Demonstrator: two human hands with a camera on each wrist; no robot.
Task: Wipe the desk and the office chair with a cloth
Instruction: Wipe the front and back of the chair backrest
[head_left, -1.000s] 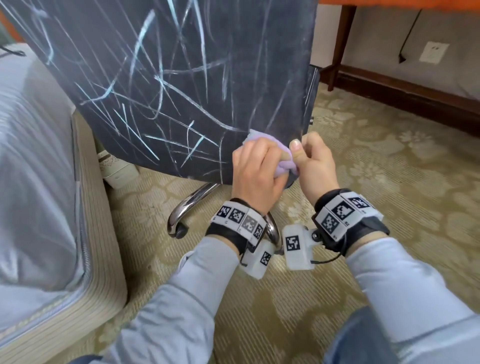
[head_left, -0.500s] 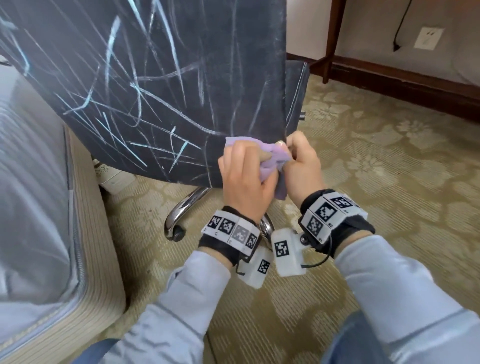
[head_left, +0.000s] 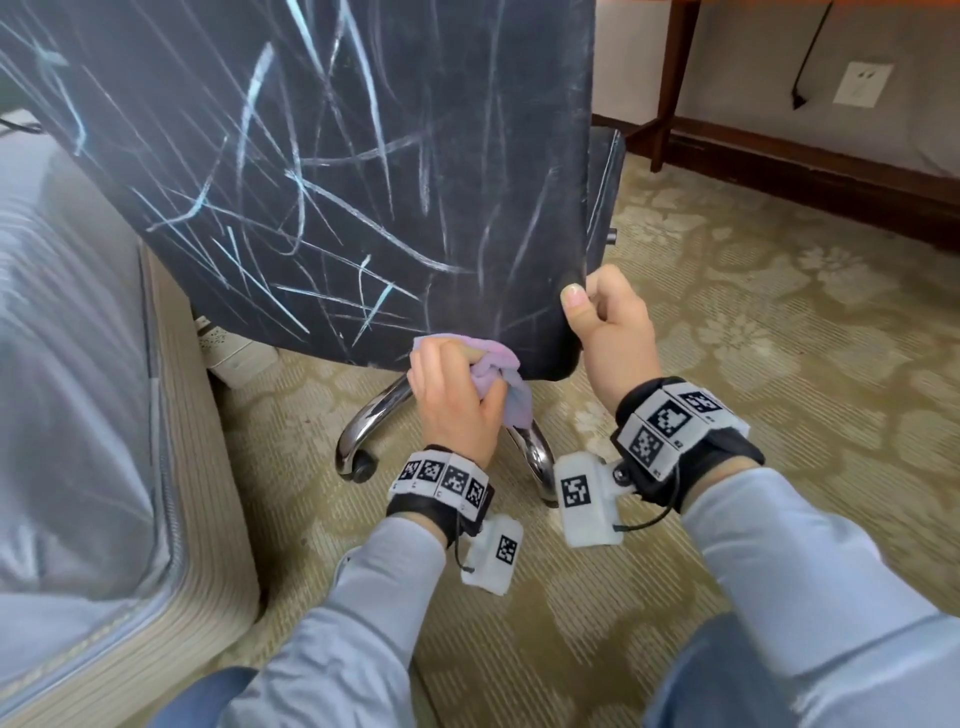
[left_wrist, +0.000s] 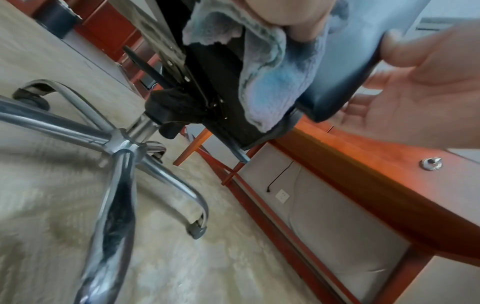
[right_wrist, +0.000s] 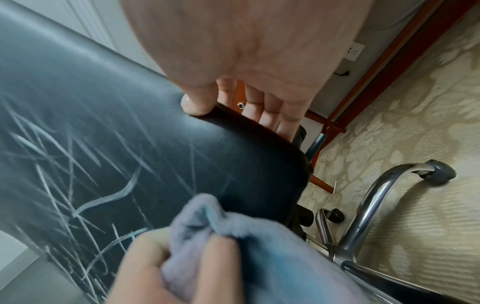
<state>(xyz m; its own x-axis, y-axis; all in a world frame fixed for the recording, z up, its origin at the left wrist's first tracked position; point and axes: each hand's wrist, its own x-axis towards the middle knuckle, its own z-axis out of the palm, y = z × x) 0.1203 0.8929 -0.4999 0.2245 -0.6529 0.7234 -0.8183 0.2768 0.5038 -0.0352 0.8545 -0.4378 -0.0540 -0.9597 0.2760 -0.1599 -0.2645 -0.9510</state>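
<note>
The black office chair back fills the upper left of the head view, streaked with pale chalk-like marks. My left hand grips a bunched lilac and blue cloth against the backrest's bottom edge. In the left wrist view the cloth hangs below the hand. My right hand grips the backrest's lower right corner, thumb on the rear face and fingers behind. The right wrist view shows that thumb on the chair back, with the cloth below it.
The chrome chair base with castors stands on patterned carpet. A bed with grey bedding lies close on the left. A wooden desk leg and wall socket are at the back right.
The left hand has carried the cloth down the backrest to its bottom edge. The right hand has let go of the cloth and taken hold of the backrest's corner.
</note>
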